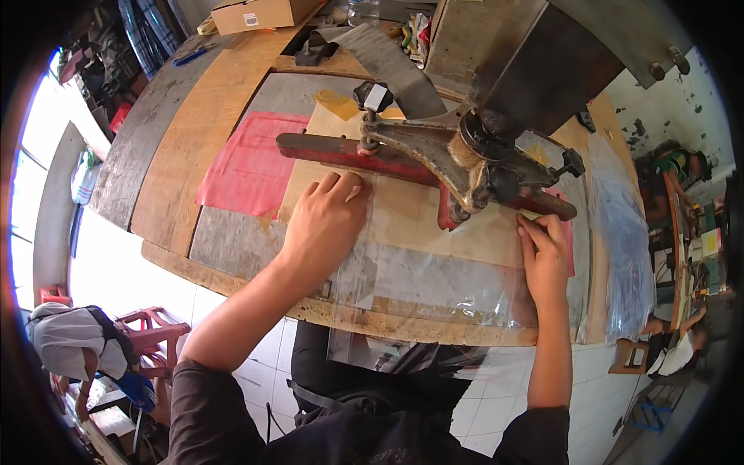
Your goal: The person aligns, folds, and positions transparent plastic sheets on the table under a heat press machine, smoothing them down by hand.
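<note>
A clear plastic sheet point(442, 287) lies over the tan board point(418, 221) and hangs past the table's front edge. My left hand point(329, 213) rests on the sheet's left side, its fingers bent together at the red metal bar point(403, 172) of the machine. At the sheet's right edge, my right hand point(546, 248) pinches the plastic between thumb and fingers, just below the bar's right end. Above the board stands the metal machine head point(484, 147) with black knobs. Pink sheeting point(252, 163) shows under the board at the left.
More clear plastic point(620, 240) drapes over the table's right end. A cardboard box point(260, 14) and a blue tool point(190, 56) are at the back left. One person point(85, 341) sits low at the left beside a red stool point(151, 333); others are at the far right.
</note>
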Tool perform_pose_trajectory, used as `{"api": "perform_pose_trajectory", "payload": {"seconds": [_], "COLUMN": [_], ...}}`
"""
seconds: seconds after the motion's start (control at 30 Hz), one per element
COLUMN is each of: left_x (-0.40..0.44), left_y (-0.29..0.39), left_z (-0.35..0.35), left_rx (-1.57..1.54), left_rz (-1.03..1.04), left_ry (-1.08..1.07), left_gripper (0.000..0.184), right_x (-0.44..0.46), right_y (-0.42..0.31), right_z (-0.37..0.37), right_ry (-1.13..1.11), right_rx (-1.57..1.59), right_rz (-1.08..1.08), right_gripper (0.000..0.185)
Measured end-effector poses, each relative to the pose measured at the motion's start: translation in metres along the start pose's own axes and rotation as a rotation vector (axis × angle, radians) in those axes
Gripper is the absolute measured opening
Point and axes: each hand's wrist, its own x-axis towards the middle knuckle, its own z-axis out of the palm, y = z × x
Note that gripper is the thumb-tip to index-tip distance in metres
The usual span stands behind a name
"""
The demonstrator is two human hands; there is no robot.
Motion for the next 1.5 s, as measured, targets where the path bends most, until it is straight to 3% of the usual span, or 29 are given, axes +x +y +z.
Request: {"api": "perform_pose_trajectory", "payload": {"seconds": [0.1, 0.47, 0.63, 1.3, 1.5], "left_x": [0.000, -0.011, -0.010, -0.005, -0.008], "left_y": [-0.001, 0.010, 0.010, 0.012, 0.006], "left_z": [0.002, 0.002, 0.000, -0.007, -0.020], "left_rx": [-0.010, 0.169, 0.131, 0.113, -0.010], "left_rz": [0.060, 0.104, 0.076, 0.069, 0.055], "left_ry": [0.061, -0.023, -0.052, -0.058, -0.019], "left_gripper": [0.022, 0.032, 0.034, 0.036, 0.029], "right_x": [0.000, 0.000, -0.002, 0.003, 0.000], "right_y": [0.001, 0.005, 0.003, 0.003, 0.003], "right_z": [0.000, 0.005, 0.001, -0.003, -0.013], "right_ry": [-0.010, 0.063, -0.026, 0.022, -0.021], "right_rx": [0.000, -0.026, 0.001, -0.067, -0.036], "right_rz": [0.015, -0.062, 0.032, -0.037, -0.046], "right_gripper": [0.026, 0.021, 0.027, 0.023, 0.026]}}
